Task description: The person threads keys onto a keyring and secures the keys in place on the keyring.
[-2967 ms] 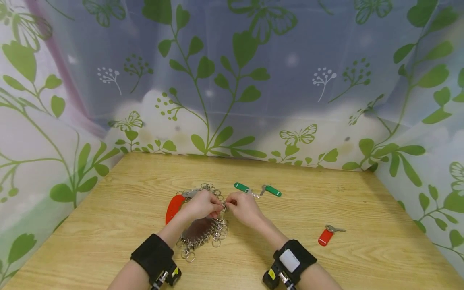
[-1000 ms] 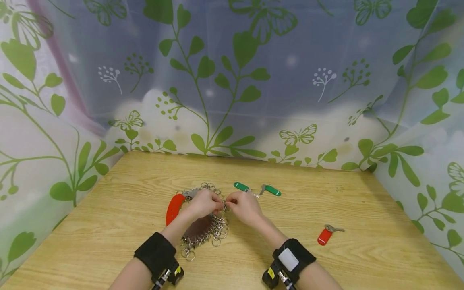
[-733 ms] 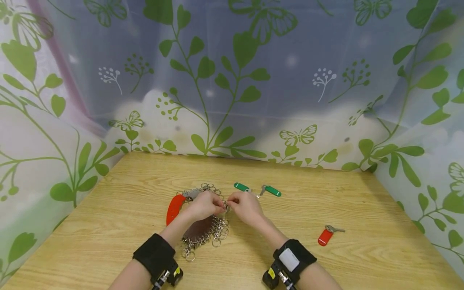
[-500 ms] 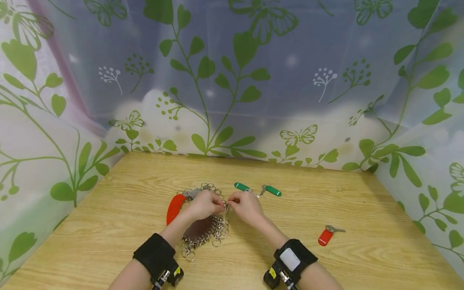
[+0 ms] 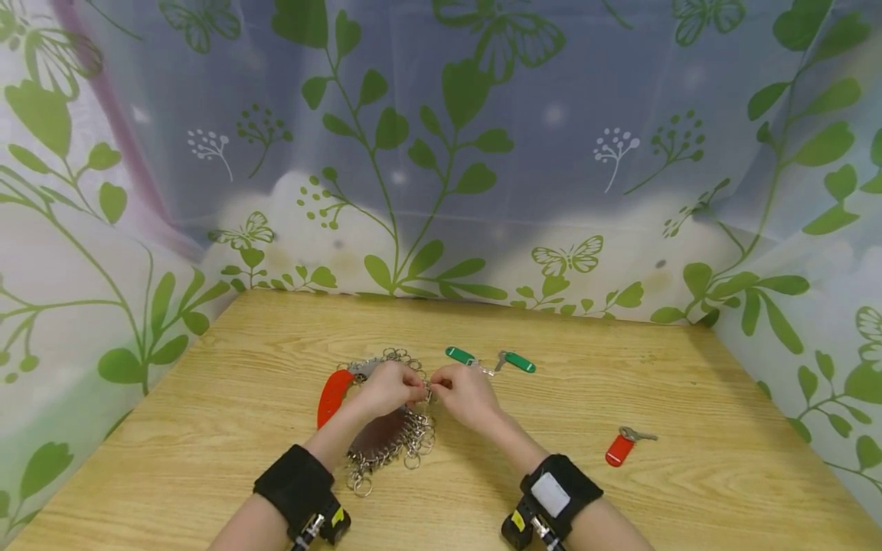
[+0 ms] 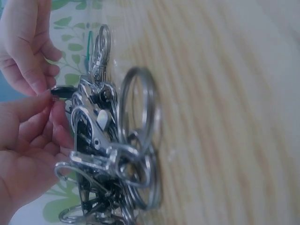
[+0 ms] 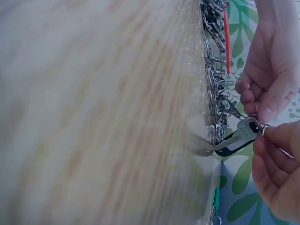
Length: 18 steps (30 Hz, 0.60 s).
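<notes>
Key rings [image 5: 393, 440], wooden table [image 5: 689, 490], leaf-print curtains [image 5: 482, 153]

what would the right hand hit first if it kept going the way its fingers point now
Probably the left hand: the right hand points left across the wooden table, fingertips nearly meeting it over the pile of silver metal key rings. Depth is unclear, so the rings could come first.

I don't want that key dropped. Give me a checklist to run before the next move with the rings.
1. Left hand pinching at the pile of silver metal key rings: ok.
2. Right hand pinching the small silver key with dark head: ok.
3. Key threaded onto a ring: cannot tell.
4. Two green-tagged keys apart from hands: ok.
5. Red-tagged key lying apart on the wooden table: ok.
</notes>
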### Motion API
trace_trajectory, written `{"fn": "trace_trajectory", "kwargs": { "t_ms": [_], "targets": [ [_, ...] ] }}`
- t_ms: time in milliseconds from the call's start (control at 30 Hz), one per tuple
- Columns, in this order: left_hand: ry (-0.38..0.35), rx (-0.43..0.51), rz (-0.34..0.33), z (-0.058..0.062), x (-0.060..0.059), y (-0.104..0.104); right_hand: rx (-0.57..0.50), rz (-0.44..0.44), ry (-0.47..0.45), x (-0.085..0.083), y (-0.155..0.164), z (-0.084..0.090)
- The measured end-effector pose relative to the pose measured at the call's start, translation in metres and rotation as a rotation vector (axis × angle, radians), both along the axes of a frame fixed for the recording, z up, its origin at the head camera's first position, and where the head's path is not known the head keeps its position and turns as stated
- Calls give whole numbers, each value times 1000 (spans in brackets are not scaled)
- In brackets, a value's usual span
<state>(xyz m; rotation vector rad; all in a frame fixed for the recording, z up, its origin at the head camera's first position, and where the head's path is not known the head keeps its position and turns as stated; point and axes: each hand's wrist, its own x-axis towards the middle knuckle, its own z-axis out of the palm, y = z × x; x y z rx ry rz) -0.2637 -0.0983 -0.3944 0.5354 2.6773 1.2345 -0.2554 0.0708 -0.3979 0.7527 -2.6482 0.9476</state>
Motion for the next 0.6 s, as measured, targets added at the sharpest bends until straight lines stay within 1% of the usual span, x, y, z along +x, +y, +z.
{"fn": "trace_trajectory", "kwargs": {
  "t_ms": [133, 200, 367, 600],
  "targets": [
    [-15, -7, -46, 0, 1, -1, 1, -32, -8, -1, 0, 0],
    [-1, -19, -61, 0, 1, -1, 3, -36, -10, -1, 1, -1],
    [36, -32, -40, -1, 0, -2, -5, -24, -20, 0, 2, 0],
    [10, -23, 16, 1, 1, -1, -18, -7, -15, 0, 1, -1]
  ]
}}
